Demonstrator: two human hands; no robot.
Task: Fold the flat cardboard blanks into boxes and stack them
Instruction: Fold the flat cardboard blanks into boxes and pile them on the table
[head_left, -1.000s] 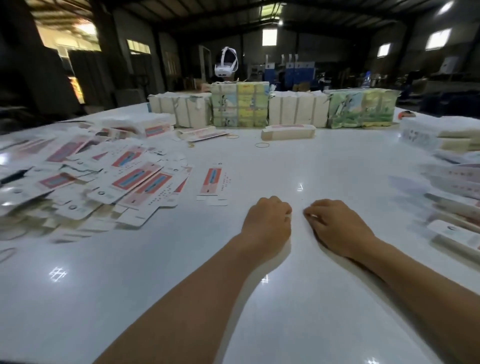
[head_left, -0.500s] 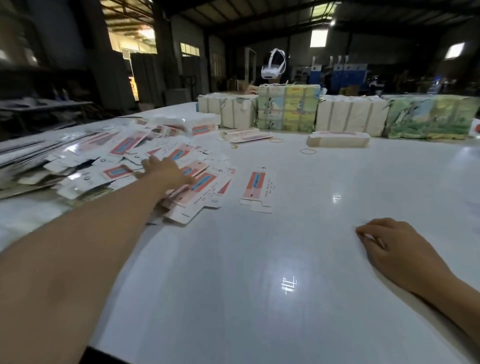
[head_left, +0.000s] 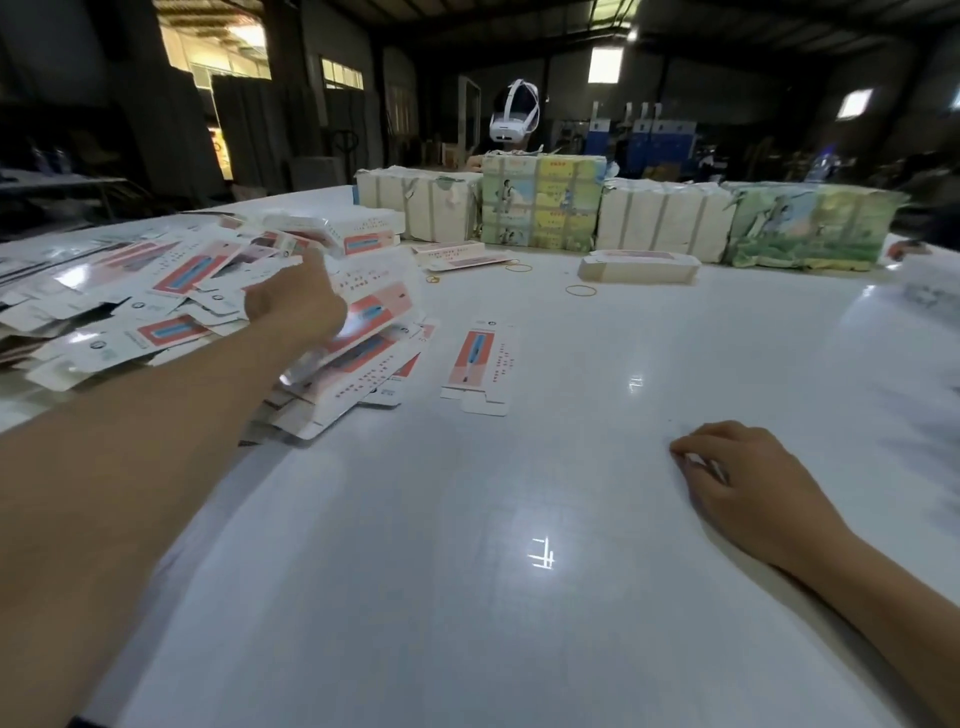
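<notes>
A loose heap of flat white cardboard blanks (head_left: 171, 291) with red and blue print covers the left side of the white table (head_left: 519, 519). My left hand (head_left: 296, 306) reaches into the heap and grips a small bunch of blanks (head_left: 374, 322), lifted and tilted off the pile. One single blank (head_left: 480, 364) lies flat, apart from the heap, near the table's middle. My right hand (head_left: 748, 483) rests on the table at the right with fingers curled under and nothing visible in it.
Wrapped bundles (head_left: 540, 200) stand in a row along the far edge, with a person wearing a white headset (head_left: 514, 111) behind them. A small stack of blanks (head_left: 636, 266) and rubber bands (head_left: 581, 290) lie in front of the bundles. More blanks blur at the right edge (head_left: 930, 291).
My left hand went from beside the right hand out to the heap and has lifted a bunch of blanks. The view swung left. My right hand stayed put.
</notes>
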